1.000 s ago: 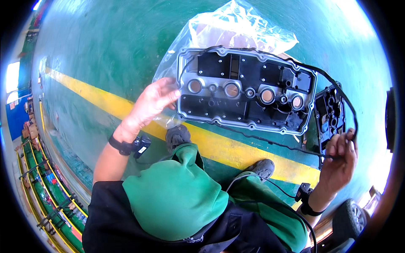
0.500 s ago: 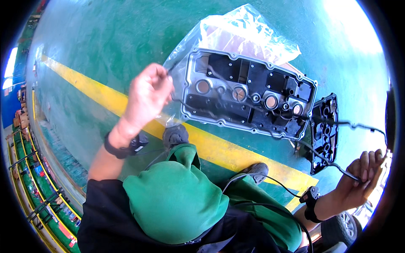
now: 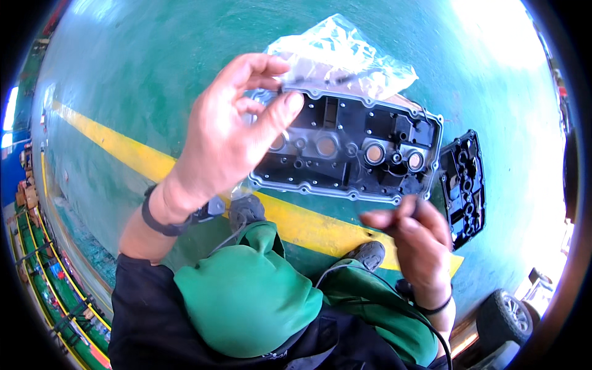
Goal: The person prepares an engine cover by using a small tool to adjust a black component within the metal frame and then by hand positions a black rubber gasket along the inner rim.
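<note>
A large valve cover (image 3: 345, 168), with a metal rim and a black inside, lies with its hollow side up. My left hand (image 3: 225, 132) is at its far left corner, thumb and fingers curled about a thin black rubber gasket (image 3: 308, 81), which is smeared by motion. Close to the cover's near right edge is my right hand (image 3: 419, 240), its fingers bent together and blurred. A dark strand, seemingly of the same gasket, shows faintly at the fingertips. Most of the gasket's run is too blurred to follow.
Clear plastic wrapping (image 3: 339, 46) lies behind and under the cover. A second black valve cover (image 3: 464, 188) stands to the right. A yellow floor stripe (image 3: 308, 225) crosses the green floor. A wheel (image 3: 509, 314) is at lower right, shelving (image 3: 49, 277) at far left.
My right hand has swung left from the far right to the cover's near edge. My left hand has moved up and right, over the cover's corner. The stretched gasket has slackened.
</note>
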Demonstrator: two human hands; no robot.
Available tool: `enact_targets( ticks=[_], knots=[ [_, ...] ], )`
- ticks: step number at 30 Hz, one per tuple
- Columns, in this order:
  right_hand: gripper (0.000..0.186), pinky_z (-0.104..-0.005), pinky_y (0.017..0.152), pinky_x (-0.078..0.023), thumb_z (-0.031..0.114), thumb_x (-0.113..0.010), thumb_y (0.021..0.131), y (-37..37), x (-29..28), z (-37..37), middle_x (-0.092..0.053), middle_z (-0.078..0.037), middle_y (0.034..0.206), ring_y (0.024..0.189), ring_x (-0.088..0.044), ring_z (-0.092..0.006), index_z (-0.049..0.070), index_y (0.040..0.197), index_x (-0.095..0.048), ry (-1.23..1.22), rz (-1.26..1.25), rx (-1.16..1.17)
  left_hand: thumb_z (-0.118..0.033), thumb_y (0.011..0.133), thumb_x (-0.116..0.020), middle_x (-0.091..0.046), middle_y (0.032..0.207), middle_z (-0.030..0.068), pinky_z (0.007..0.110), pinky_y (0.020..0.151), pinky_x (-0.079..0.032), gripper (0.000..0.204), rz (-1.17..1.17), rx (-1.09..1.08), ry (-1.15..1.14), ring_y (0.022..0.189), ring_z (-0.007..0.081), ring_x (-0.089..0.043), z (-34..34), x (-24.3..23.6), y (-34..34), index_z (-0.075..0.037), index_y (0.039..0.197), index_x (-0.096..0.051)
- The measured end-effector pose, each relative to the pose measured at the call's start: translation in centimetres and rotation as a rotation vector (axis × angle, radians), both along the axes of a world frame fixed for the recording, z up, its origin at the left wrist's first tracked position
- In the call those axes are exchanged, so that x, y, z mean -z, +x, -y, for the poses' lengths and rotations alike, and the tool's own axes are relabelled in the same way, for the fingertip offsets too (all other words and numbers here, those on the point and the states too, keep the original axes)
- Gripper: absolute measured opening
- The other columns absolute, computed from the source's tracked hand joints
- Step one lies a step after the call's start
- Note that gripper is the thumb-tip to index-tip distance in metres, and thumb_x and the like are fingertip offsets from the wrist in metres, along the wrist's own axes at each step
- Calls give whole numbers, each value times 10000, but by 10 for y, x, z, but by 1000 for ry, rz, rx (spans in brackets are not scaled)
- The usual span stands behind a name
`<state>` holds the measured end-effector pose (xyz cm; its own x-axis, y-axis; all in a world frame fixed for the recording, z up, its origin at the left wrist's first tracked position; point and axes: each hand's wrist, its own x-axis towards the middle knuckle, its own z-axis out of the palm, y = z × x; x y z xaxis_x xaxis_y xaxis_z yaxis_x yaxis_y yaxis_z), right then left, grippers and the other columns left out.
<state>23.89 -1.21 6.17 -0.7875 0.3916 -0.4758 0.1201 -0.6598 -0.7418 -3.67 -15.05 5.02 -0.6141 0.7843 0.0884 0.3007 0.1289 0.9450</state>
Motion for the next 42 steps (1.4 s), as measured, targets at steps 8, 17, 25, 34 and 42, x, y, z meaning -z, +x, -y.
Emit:
enact_targets(
  ticks=[8, 17, 25, 34, 42],
  knots=[
    [131, -310, 985, -500, 11, -756, 939, -18, 59, 20, -693, -54, 1110, 1058, -644, -147, 22, 1058, -700, -164, -17, -24, -435, 1021, -678, -729, 919, 81, 311, 699, -553, 455, 831, 565, -534, 812, 174, -699, 32, 12, 34, 14, 1080, -721],
    [170, -287, 952, -508, 26, -707, 989, -46, 55, 38, -703, -52, 1204, 1066, -641, -125, 1, 1156, -689, -71, -59, -129, -371, 1011, -706, -747, 993, 88, 286, 680, -571, 415, 1177, 396, -522, 867, 168, -725, 31, 46, 28, 15, 1159, -677],
    [155, -325, 919, -550, 21, -701, 983, -49, 65, 37, -701, -85, 1112, 988, -678, -160, 23, 1130, -655, -221, 3, 27, -55, 948, -752, -702, 1059, 48, 258, 717, -565, 298, 1017, 288, -295, 892, 114, -681, 39, 54, 26, -42, 1195, -585],
    [204, -331, 922, -586, -42, -742, 928, -44, 79, 40, -711, -106, 1139, 1011, -699, -189, 28, 1104, -665, -252, -65, 41, 6, 926, -750, -710, 1089, 54, 284, 833, -567, 329, 1007, 229, -160, 984, 131, -682, 41, 52, 27, -53, 1207, -589],
    [257, -311, 944, -586, -40, -744, 929, -48, 73, 41, -716, -107, 1145, 1045, -701, -167, 8, 1166, -657, -263, 3, -34, -22, 948, -729, -712, 1096, 54, 290, 852, -565, 246, 1131, 321, -206, 1030, 145, -682, 41, 57, 25, -33, 1182, -654]
  ],
)
